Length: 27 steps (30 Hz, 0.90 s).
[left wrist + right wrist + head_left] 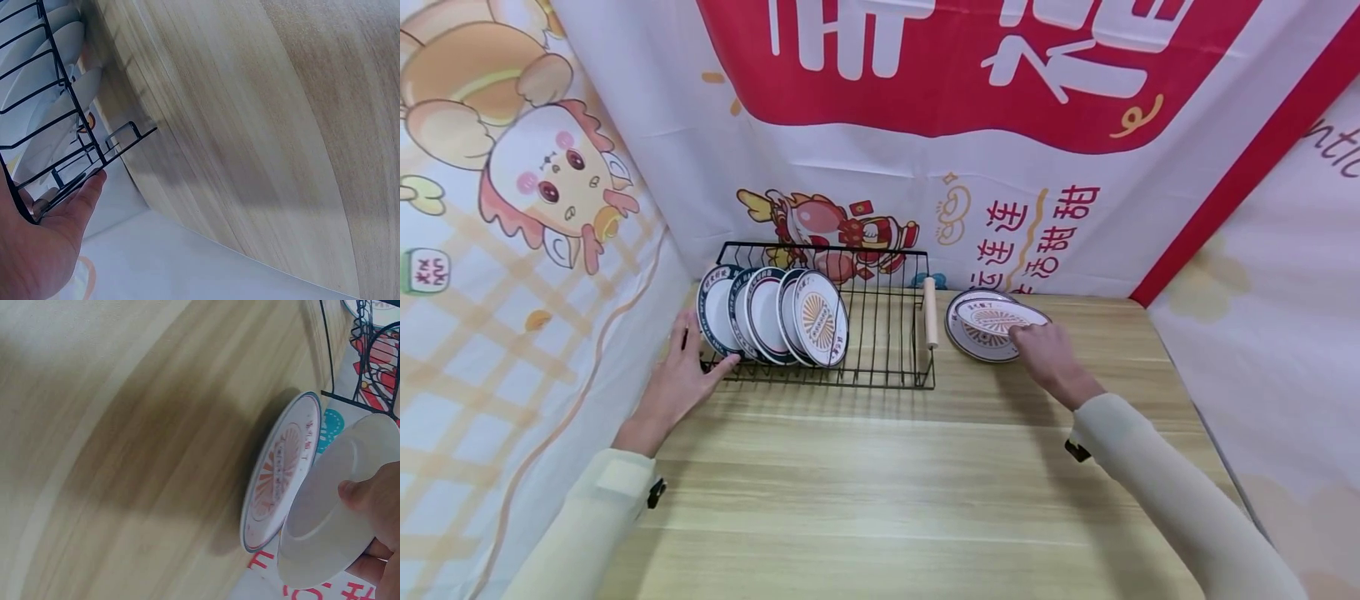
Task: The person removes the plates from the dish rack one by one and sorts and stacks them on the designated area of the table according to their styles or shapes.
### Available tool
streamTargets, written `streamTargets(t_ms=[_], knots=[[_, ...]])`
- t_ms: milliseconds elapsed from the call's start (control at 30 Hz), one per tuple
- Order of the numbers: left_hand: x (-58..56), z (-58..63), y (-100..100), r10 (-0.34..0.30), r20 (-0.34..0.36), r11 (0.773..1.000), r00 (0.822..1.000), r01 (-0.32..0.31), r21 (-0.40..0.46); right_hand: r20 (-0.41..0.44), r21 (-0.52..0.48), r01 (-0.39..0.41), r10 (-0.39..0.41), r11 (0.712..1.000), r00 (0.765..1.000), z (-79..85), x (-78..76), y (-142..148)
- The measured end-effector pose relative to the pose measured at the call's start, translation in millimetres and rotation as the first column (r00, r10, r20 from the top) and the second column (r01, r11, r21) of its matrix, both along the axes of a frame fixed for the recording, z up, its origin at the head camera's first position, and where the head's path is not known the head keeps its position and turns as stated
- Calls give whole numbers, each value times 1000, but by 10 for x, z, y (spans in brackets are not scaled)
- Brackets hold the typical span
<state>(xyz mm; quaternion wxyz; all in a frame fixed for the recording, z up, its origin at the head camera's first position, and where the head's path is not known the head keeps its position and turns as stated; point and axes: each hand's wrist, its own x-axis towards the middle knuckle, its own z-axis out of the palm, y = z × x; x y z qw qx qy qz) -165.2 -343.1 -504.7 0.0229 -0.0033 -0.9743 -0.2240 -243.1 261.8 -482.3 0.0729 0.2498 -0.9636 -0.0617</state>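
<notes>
Right hand (1047,354) grips a sunburst-patterned plate (996,315), left hand (679,382) a wire dish rack (880,386), near the desk's (865,483) back edge.

The tabletop (880,483) was of pale wood grain. Behind its back edge hung a white cloth (850,158) with a large red panel (958,75). A red band (1249,167) reached down to the back right corner. A cartoon animal (561,167) was printed on the sheet (550,350) along the left edge.
</notes>
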Motion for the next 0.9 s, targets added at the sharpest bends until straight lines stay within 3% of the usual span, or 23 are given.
streamTargets(t_ms=[500,900], knots=[[17,-16,6,8,8,1000,1000,-8,-16,57,-16,7,-6,1000,998,-288,32,-74],[23,-12,3,10,2,1000,1000,-10,-14,96,24,-54,52,998,994,-441,3,-116]])
